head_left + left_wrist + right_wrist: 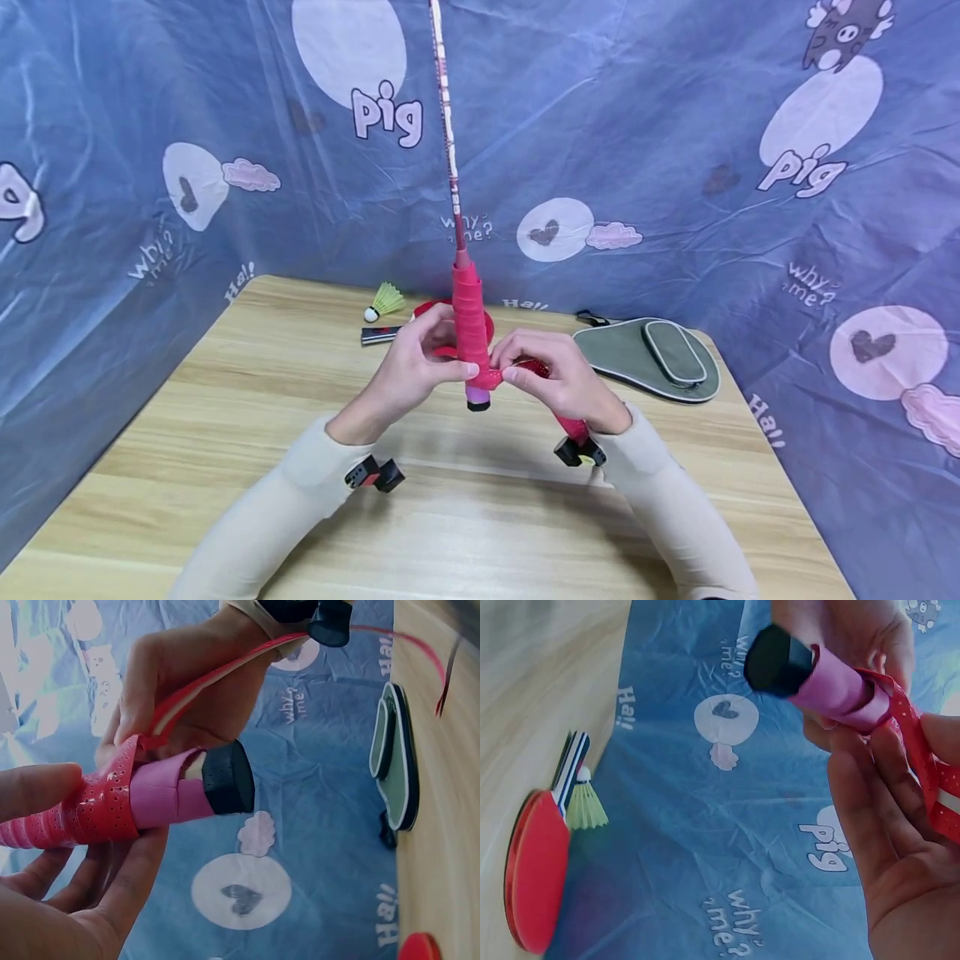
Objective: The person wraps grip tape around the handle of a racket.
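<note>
A badminton racket stands upright over the table, its thin shaft [448,117] rising out of the head view. Red perforated grip tape [469,312] is wound round the handle down to near the bottom. Below it a purple layer [169,795] and the black butt cap [229,778] show bare. My left hand [408,358] holds the lower handle, thumb in front and fingers behind. Close on its right, my right hand [558,373] pinches the tape where it leaves the handle. The loose tape strip [225,675] trails past the right wrist toward the table.
At the back of the wooden table [225,400] lie a yellow shuttlecock [387,299] and a red table tennis bat [540,874], partly hidden behind my left hand in the head view. A grey-green bat case [618,354] lies back right. Blue printed curtain [637,150] hangs around.
</note>
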The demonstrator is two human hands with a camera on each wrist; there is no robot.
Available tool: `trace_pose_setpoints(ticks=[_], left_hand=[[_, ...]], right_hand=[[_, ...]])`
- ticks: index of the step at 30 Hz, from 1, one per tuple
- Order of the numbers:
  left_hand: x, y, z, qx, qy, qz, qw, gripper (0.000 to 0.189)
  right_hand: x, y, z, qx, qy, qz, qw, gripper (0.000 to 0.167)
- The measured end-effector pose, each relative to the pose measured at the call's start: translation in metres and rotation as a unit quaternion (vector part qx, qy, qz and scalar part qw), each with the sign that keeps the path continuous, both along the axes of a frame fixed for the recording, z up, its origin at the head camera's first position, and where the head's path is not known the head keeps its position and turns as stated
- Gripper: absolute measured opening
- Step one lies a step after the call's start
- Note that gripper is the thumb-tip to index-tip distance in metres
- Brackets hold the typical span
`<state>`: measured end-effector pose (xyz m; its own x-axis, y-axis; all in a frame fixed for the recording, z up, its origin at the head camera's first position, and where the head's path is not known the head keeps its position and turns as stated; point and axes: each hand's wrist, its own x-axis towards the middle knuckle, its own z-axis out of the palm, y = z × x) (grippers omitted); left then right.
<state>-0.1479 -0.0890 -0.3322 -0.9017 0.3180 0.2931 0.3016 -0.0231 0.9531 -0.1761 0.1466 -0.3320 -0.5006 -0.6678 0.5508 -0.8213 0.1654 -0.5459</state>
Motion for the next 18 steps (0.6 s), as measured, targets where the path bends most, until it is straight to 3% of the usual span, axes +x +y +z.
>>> trace_pose_setpoints(ticks=[3, 8, 13, 18], left_hand=[[0.005, -0.002, 0.003, -0.02, 0.0, 0.012, 0.9997, 0.05], [0.008, -0.002, 0.005, -0.025, 0.011, -0.003, 0.9996, 0.05], [0.005, -0.003, 0.004, -0.035, 0.029, -0.026, 0.9986, 0.047], [0.001, -0.003, 0.001, -0.036, 0.036, -0.048, 0.9976, 0.047]], right_hand=[[-0.001, -0.003, -0.002, -0.019, -0.03, 0.006, 0.9994, 0.019], [0.001, -0.006, -0.007, -0.073, -0.12, 0.03, 0.9896, 0.015], [0.003, -0.011, -0.017, -0.137, -0.213, 0.042, 0.9666, 0.011], [0.003, -0.016, -0.028, -0.189, -0.281, 0.078, 0.9376, 0.02]])
